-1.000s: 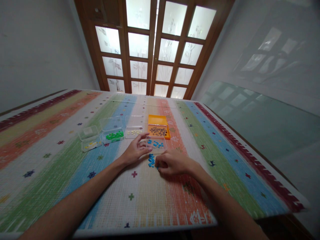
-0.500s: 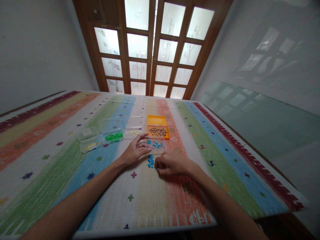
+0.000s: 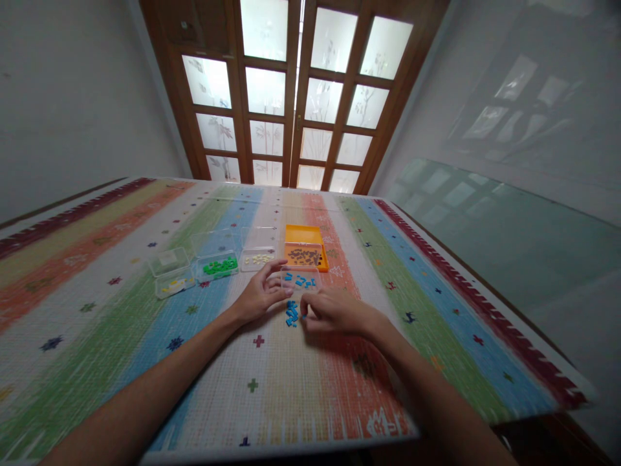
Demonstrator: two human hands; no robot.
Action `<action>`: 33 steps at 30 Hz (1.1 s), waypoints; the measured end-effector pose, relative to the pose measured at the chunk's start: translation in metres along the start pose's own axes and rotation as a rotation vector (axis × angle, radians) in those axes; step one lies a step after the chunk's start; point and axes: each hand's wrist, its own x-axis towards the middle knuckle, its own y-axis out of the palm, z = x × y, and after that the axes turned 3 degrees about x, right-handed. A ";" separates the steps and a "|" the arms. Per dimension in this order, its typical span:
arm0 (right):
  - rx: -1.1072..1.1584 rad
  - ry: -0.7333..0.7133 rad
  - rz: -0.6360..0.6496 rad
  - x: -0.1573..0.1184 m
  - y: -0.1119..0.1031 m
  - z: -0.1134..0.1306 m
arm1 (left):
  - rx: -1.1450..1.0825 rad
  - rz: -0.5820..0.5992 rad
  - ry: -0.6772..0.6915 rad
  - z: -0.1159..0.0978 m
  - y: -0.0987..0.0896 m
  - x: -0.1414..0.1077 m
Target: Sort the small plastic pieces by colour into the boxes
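Observation:
My left hand (image 3: 262, 292) rests at the left side of a small clear plastic box (image 3: 317, 282). Its thumb and index finger span the box's near and far left corners, gripping it. Inside that box lie several blue toy bricks (image 3: 301, 281). A loose pile of blue bricks (image 3: 292, 313) sits on the cloth just in front of it. Right of the pile, my right hand (image 3: 332, 310) is closed in a pinch, with a bit of blue brick (image 3: 304, 317) showing at its fingertips. The other fingers curl under and are partly hidden.
Behind the hands stand an open orange box (image 3: 303, 233) with dark brown pieces, a clear box with cream pieces (image 3: 259, 259), one with green pieces (image 3: 220, 265) and one with yellow pieces (image 3: 177, 285). A striped tablecloth (image 3: 208, 388) covers the table.
My right hand has lifted slightly and shifted a little away from me, and a blue brick now shows at its fingertips. My left hand stays at the clear box.

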 end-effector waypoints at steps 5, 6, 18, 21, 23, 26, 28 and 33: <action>-0.031 0.139 -0.160 0.000 -0.022 -0.014 | -0.038 0.054 -0.010 0.001 -0.001 0.000; -0.049 0.163 -0.167 0.002 -0.024 -0.017 | -0.040 0.064 -0.010 0.001 -0.001 0.000; -0.183 0.306 -0.183 0.027 -0.006 -0.036 | -0.045 0.097 0.006 -0.001 -0.002 0.000; -0.164 0.310 -0.176 0.027 -0.008 -0.035 | -0.039 0.086 -0.002 -0.002 -0.001 0.000; -0.152 0.318 -0.172 0.026 -0.008 -0.034 | -0.038 0.083 -0.003 -0.002 -0.001 0.000; -0.139 0.323 -0.177 0.026 -0.008 -0.035 | -0.043 0.080 -0.001 -0.001 -0.001 0.000; -0.128 0.310 -0.184 0.025 -0.007 -0.037 | -0.045 0.075 0.000 -0.001 -0.001 0.000; -0.120 0.295 -0.178 0.022 -0.010 -0.039 | -0.043 0.068 -0.011 0.000 -0.002 -0.001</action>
